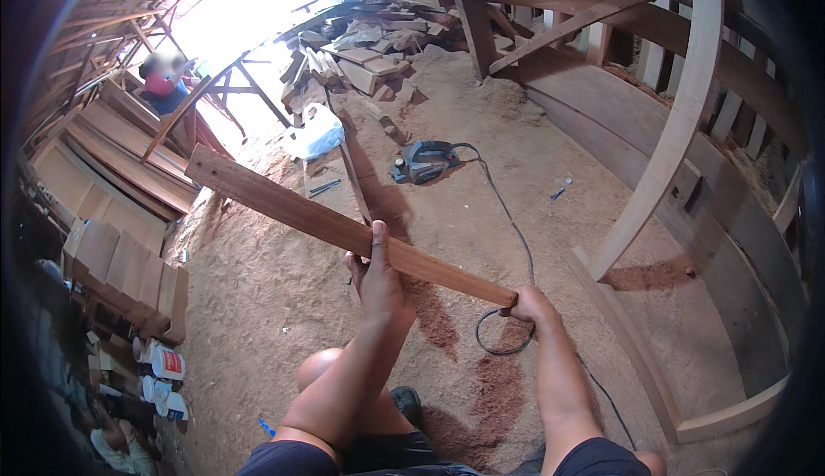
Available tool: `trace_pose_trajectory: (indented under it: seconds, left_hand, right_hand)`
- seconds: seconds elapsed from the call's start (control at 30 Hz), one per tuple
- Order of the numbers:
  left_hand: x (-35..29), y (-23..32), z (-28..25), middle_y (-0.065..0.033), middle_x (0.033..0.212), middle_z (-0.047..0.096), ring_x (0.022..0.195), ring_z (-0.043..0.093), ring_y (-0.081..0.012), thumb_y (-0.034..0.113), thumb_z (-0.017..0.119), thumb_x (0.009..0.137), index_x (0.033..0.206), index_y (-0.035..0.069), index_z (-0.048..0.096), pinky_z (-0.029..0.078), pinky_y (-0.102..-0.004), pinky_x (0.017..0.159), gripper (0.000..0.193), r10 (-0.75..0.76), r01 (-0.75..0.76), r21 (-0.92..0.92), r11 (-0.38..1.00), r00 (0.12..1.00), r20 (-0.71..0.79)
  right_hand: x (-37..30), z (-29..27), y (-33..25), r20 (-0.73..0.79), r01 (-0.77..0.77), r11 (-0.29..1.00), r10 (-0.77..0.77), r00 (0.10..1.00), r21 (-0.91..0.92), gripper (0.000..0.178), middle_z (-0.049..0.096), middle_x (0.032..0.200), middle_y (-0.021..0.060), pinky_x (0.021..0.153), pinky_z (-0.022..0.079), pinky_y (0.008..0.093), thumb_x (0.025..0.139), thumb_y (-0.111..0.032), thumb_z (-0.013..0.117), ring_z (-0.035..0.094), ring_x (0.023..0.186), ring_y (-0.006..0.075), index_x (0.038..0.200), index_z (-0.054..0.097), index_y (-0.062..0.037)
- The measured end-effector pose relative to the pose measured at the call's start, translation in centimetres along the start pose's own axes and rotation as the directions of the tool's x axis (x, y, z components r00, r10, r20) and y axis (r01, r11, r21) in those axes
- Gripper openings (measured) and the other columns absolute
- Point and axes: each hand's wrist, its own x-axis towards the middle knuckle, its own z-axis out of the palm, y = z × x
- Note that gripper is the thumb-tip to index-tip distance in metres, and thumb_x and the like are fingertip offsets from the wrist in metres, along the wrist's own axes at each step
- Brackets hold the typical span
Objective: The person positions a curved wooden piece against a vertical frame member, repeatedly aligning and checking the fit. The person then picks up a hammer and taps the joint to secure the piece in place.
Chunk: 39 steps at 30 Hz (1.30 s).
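A long brown wooden board (296,213) slants across in front of me, its wider end up at the far left and its narrower end near at the right. My left hand (379,271) grips it around the middle, thumb over the upper edge. At the near right end, my right hand (530,306) is closed round the board's tip. Beyond the board, an electric hand planer (424,161) lies on the ground with its black cord (510,210) running toward me and looping below my right hand.
A plank (337,188) bears a pen-like tool (325,187) and a plastic bag (316,135). A curved wooden frame (670,141) stands right. Scrap wood (369,59) is heaped at the back. Buckets (167,362) and stacked boards (129,270) are left. Another person (172,102) stands far left.
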Motion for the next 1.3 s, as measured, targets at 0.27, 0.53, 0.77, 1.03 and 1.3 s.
trace_pose_trajectory:
  seconds: [0.27,0.53,0.77,1.03,1.3]
  left_hand:
    - [-0.5,0.5,0.6,-0.0038,0.109,0.056,0.105,0.056,-0.0171,0.037,0.079,0.092,0.128,0.012,0.045,0.047,-0.0381,0.095,0.056,-0.018,0.018,-0.014,1.0,1.0,-0.025]
    - [0.1,0.8,-0.7,-0.0051,0.114,0.053,0.106,0.056,-0.0182,0.04,0.079,0.092,0.132,0.011,0.04,0.049,-0.0388,0.092,0.063,0.017,-0.02,-0.037,0.999,0.998,-0.068]
    - [0.4,1.4,-0.1,-0.0063,0.113,0.052,0.109,0.055,-0.0196,0.04,0.075,0.094,0.135,0.01,0.04,0.046,-0.0395,0.1,0.061,0.007,-0.013,-0.074,0.997,0.996,-0.084]
    - [0.9,0.6,-0.4,-0.0037,0.108,0.056,0.106,0.056,-0.0185,0.042,0.077,0.092,0.129,0.012,0.045,0.047,-0.0395,0.096,0.057,0.026,-0.026,0.005,1.0,0.998,-0.06]
    - [-0.3,1.7,0.9,-0.0058,0.12,0.054,0.113,0.054,-0.0205,0.042,0.077,0.092,0.134,0.012,0.043,0.046,-0.0415,0.099,0.062,-0.043,0.042,-0.011,0.999,0.994,-0.101]
  right_hand:
    - [-0.2,-0.6,-0.2,-0.06,-0.164,0.985,0.161,0.985,-0.046,0.069,0.074,0.105,0.0201,0.089,0.056,0.0427,0.064,-0.06,0.09,0.072,0.1,0.0354,0.109,0.077,-0.0094]
    - [-0.8,0.2,-0.1,-0.362,-0.184,0.976,0.214,0.907,0.115,0.087,0.071,0.11,0.027,0.092,0.054,0.0485,0.071,-0.054,0.089,0.068,0.108,0.0429,0.136,0.057,-0.007]
    - [0.2,0.3,2.6,-0.625,0.263,0.957,-0.134,0.769,0.118,0.067,0.072,0.104,0.0216,0.084,0.056,0.0471,0.065,-0.037,0.097,0.069,0.099,0.0405,0.112,0.063,-0.0044]
    - [-0.7,0.4,1.2,-0.317,-0.114,0.993,0.102,0.943,-0.017,0.063,0.074,0.1,0.0216,0.086,0.057,0.048,0.063,-0.051,0.094,0.071,0.098,0.0387,0.101,0.072,-0.0057]
    - [-0.3,-0.9,2.7,-0.188,-0.056,0.998,0.054,0.981,-0.008,0.059,0.073,0.104,0.0221,0.088,0.055,0.0464,0.063,-0.041,0.095,0.07,0.101,0.0399,0.104,0.072,-0.0054]
